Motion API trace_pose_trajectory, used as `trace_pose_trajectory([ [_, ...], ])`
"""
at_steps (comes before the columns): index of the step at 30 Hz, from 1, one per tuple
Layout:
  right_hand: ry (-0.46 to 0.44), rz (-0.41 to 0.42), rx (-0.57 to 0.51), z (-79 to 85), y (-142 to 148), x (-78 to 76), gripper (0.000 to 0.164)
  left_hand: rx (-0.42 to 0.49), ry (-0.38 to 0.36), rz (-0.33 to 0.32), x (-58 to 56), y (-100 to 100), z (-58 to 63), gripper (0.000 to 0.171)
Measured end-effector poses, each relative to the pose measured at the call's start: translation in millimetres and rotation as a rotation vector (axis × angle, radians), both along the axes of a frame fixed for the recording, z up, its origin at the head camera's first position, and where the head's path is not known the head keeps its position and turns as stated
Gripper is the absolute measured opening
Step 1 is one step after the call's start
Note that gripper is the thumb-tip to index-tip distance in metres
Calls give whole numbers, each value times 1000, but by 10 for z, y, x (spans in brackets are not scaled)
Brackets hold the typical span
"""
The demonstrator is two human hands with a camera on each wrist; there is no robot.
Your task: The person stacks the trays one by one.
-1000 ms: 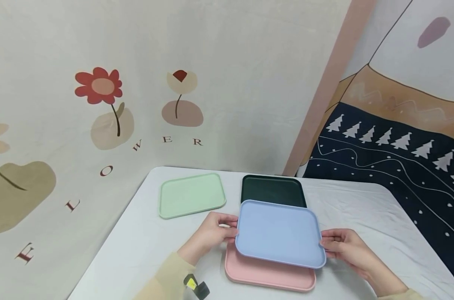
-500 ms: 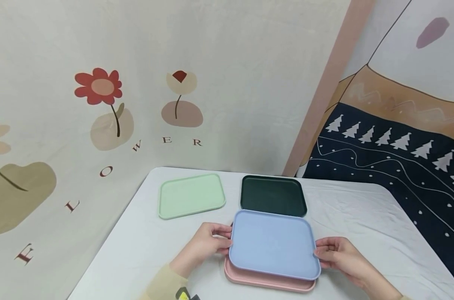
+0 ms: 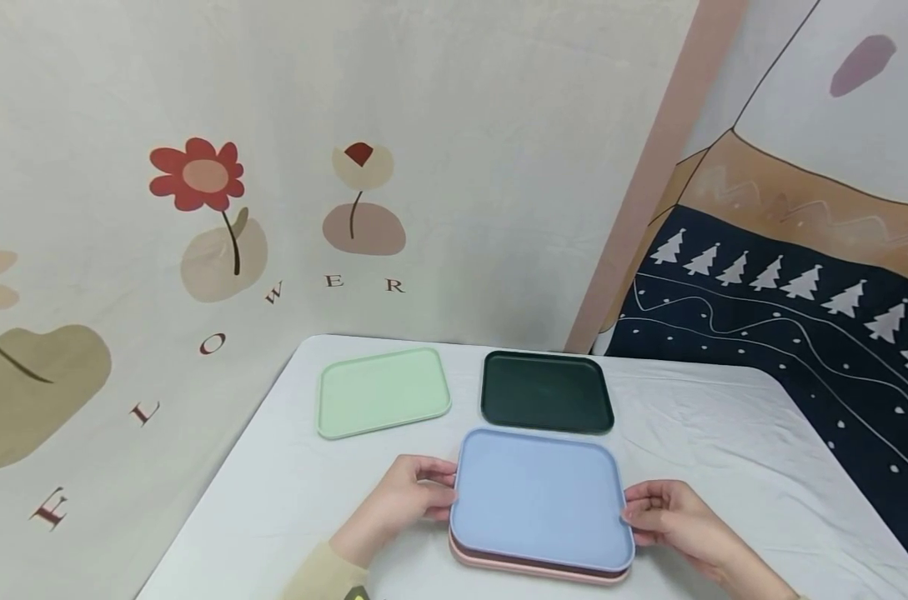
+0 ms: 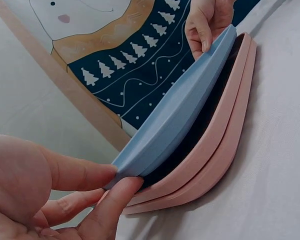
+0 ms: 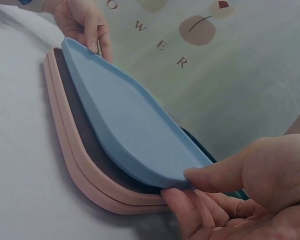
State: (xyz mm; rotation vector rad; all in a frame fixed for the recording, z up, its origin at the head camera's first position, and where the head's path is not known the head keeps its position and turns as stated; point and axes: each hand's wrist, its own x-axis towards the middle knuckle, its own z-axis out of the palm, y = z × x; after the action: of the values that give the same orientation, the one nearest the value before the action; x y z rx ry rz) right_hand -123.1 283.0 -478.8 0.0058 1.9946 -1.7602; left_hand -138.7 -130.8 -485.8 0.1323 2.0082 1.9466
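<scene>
Both hands hold a light blue rectangular tray by its short ends. My left hand pinches the left rim between thumb and fingers. On the opposite rim, my right hand grips in the same way. Directly beneath lie two stacked pink trays, mostly covered by the blue one in the head view. A dark gap shows between the blue tray and the upper pink rim in both wrist views, with the blue tray slightly raised and its underside close over the stack.
Behind the blue tray lies a dark green tray. A mint green tray sits at the back left, turned slightly. Everything rests on a white cloth-covered table, whose far edge meets a printed wall hanging.
The blue tray has come down and toward me, from overlapping the dark green tray to lying almost squarely over the pink stack. Both hands moved with it, keeping hold.
</scene>
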Motion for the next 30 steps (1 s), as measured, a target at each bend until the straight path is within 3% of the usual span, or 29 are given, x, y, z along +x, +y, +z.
trace_pose_trajectory([
  [21, 5, 25, -26, -42, -6, 50, 25, -17, -30, -26, 27, -47, -60, 39],
  [30, 5, 6, -5, -29, -19, 55, 30, -5, -33, -34, 43, -67, -33, 39],
])
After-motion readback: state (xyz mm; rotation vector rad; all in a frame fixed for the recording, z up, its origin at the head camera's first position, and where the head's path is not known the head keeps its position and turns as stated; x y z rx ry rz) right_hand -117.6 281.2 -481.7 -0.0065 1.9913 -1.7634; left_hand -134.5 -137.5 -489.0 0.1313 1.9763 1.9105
